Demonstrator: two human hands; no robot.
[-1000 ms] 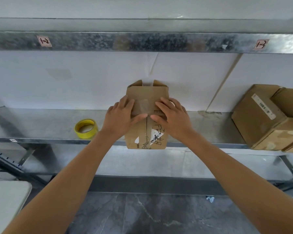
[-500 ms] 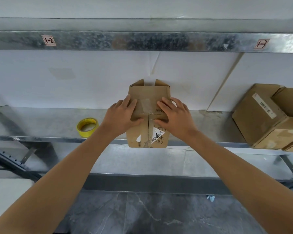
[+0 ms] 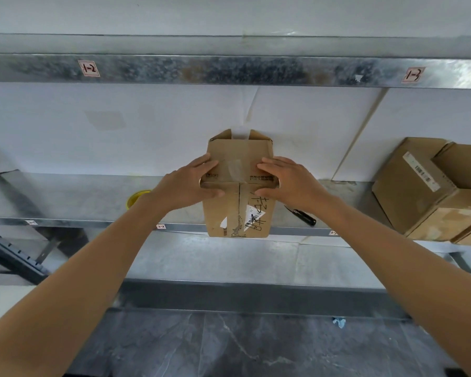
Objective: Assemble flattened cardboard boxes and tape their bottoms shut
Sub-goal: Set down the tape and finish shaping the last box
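A small brown cardboard box (image 3: 238, 210) stands on the metal shelf (image 3: 74, 197), its near face marked with black handwriting and a white barcode label. Clear tape runs across the folded flaps on top. My left hand (image 3: 186, 183) grips the box's left edge, thumb on the near face. My right hand (image 3: 286, 180) grips the right edge the same way. A yellow tape roll (image 3: 136, 198) lies on the shelf to the left, mostly hidden behind my left wrist.
A black utility knife (image 3: 302, 215) lies on the shelf just right of the box. Larger brown boxes (image 3: 430, 191) are stacked at the far right. An upper shelf beam (image 3: 229, 70) carries labels 1-2 and 1-3. A white wall stands behind, a grey floor below.
Both hands have slid apart from the middle of the box toward its side edges. The knife, earlier hidden by my right arm, now shows; my left wrist now covers most of the tape roll.
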